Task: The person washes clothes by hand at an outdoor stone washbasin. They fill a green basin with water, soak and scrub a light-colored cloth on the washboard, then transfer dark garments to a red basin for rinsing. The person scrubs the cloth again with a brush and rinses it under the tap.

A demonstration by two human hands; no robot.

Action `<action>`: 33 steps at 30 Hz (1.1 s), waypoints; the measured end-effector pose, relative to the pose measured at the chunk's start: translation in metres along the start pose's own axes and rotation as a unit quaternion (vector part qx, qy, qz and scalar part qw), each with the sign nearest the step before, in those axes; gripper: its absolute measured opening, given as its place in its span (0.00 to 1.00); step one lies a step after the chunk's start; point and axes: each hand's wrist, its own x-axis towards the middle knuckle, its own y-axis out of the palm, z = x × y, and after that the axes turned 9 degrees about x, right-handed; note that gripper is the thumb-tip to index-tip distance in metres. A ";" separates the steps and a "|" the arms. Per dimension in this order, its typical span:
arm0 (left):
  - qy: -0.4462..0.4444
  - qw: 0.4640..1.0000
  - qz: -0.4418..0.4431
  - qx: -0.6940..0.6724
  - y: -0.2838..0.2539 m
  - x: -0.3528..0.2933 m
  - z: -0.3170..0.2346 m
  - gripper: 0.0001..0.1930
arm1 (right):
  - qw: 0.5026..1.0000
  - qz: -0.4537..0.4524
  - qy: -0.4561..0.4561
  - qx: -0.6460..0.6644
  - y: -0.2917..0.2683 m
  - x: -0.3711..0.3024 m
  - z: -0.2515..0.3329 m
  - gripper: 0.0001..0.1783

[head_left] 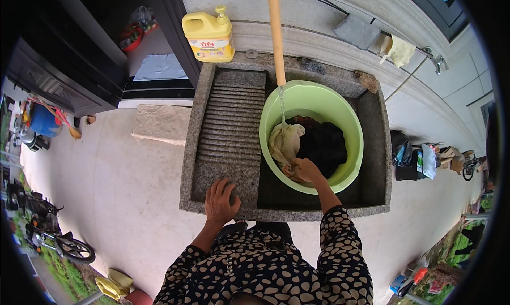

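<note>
My right hand (307, 170) reaches into a light green bucket (353, 119), its fingers closed on a beige cloth (286, 140) at the bucket's left side. Dark clothes (324, 145) lie heaped beside that cloth. From a tan tube (275, 37) above, a thin stream of water falls onto the beige cloth. The bucket stands in the basin of a grey stone sink (374, 191). My left hand (220, 200) rests on the lower part of the stone washboard (234, 119), its fingers apart and holding nothing.
A yellow detergent jug (210, 37) with a pump stands at the sink's back left corner. Cloths (398, 50) hang along the wall near a tap (439, 64). Bags and boxes (419, 161) sit right of the sink; a stone slab (161, 123) lies left of it.
</note>
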 end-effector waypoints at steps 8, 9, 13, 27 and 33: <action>0.002 1.000 -0.006 -0.004 -0.002 0.005 -0.006 0.17 | 0.953 -0.205 0.008 0.222 0.025 0.060 -0.017 0.38; -0.001 1.000 -0.005 -0.002 -0.003 0.004 -0.005 0.17 | 0.956 -0.195 0.034 0.218 0.028 0.064 -0.011 0.39; -0.010 1.000 -0.001 0.008 -0.002 0.000 -0.001 0.17 | 0.963 -0.131 0.124 0.198 0.018 0.067 0.021 0.39; 0.004 1.000 -0.007 0.004 0.002 -0.003 0.000 0.17 | 0.919 -0.360 -0.096 0.130 -0.018 0.017 0.017 0.01; 0.016 1.000 -0.022 -0.010 0.006 -0.002 0.000 0.17 | 0.915 -0.345 -0.099 0.185 -0.050 0.026 0.012 0.14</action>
